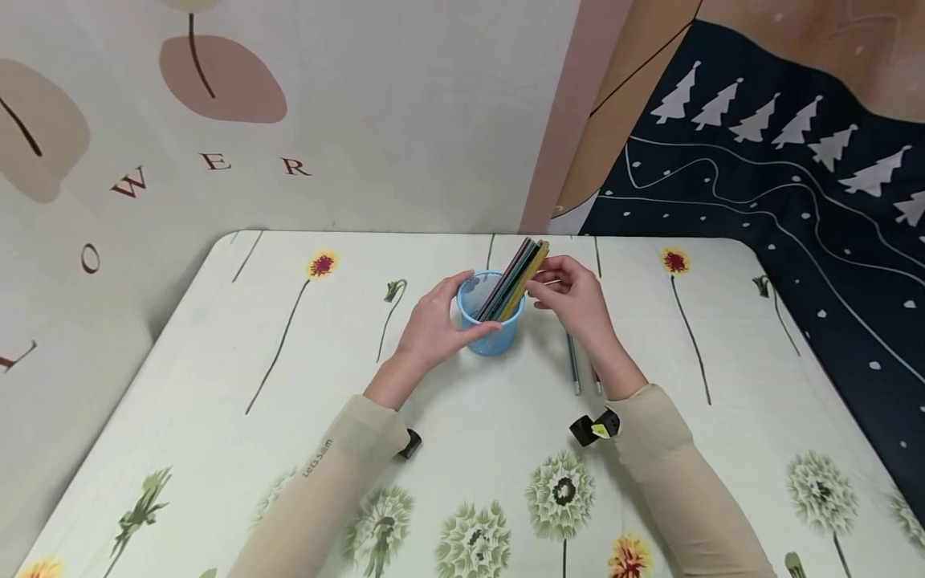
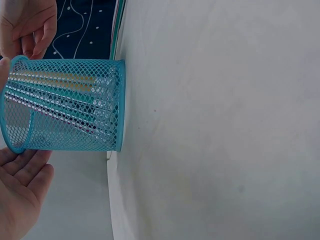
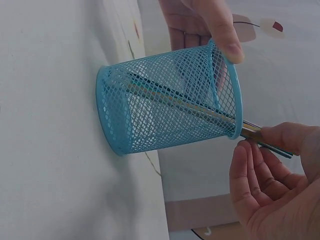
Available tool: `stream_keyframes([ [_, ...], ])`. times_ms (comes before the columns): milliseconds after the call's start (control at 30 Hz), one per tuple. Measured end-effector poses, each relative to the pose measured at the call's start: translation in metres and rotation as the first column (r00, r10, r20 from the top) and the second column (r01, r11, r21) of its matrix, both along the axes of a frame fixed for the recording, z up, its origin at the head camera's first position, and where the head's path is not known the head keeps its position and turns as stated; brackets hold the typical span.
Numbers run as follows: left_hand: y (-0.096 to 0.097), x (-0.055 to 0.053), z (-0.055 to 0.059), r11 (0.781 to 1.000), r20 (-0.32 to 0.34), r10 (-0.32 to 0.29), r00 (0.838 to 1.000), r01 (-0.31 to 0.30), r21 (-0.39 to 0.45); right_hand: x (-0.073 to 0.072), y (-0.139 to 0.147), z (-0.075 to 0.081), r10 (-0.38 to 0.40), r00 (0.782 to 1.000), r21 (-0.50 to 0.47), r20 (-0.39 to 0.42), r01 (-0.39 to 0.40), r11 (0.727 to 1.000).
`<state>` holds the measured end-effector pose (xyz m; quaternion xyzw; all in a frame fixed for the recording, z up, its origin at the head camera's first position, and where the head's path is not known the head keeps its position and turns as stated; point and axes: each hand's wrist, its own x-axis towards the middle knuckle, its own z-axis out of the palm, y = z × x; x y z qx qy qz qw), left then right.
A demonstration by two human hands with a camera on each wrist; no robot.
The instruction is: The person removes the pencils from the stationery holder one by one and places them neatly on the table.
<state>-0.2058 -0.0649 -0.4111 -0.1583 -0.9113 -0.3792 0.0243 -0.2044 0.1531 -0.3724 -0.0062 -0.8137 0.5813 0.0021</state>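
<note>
A light-blue mesh pencil holder (image 1: pixel 493 343) stands on the table, holding a slanted bundle of pencils (image 1: pixel 511 281) in dark red, green and yellow that leans right over its rim. My left hand (image 1: pixel 436 321) grips the holder from the left, its thumb across the near side of the rim and its fingers round the far side. From the right, my right hand (image 1: pixel 578 301) pinches the pencils just above the rim between thumb and fingers. Through the mesh in the left wrist view, the pencils' lower ends (image 2: pixel 90 105) show near the holder's base.
Two more pencils lie on the table beside the right forearm, a grey-blue pencil (image 1: pixel 573 365) and a dark reddish pencil (image 1: pixel 597 382) partly hidden by the wrist. A flower-print cloth (image 1: pixel 477 449) covers the table. Printed hangings (image 1: pixel 405 120) rise behind its far edge.
</note>
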Motion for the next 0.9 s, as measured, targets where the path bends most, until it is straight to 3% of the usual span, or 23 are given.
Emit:
stream_keyframes([
  [567,0.001,0.000,0.000,1.000,-0.004,0.002,1.000,-0.002,0.000,-0.001,0.002,0.008,0.007,1.000,-0.028,-0.022,-0.007,1.000],
  [900,0.001,0.001,0.001,1.000,0.003,0.007,1.000,-0.007,-0.014,-0.003,0.012,0.017,-0.065,0.995,-0.099,-0.073,0.058,0.993],
])
